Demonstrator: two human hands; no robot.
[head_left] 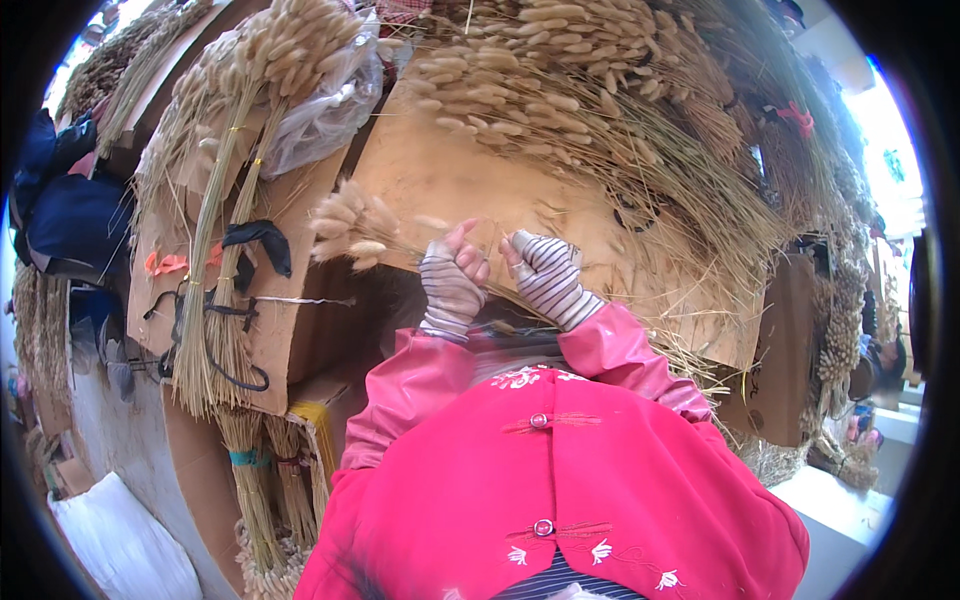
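Note:
My left hand (455,275), in a striped fingerless glove, is closed around the stems of a small bunch of dried bunny-tail grass (355,225). The fluffy beige heads point left, and the stem ends come out between my hands toward the right. Close beside it, my right hand (550,275), gloved the same way, has its fingers pinched together. Whatever sits between those fingertips is too fine to make out. Both hands are above the near edge of a cardboard sheet (420,150) strewn with loose bits of straw.
A large heap of bunny-tail grass (560,90) covers the far side of the cardboard. On the left, tied bundles (215,240) lie over another cardboard piece with black strips (258,240) and a clear plastic bag (330,115). A cardboard box (785,350) stands at right.

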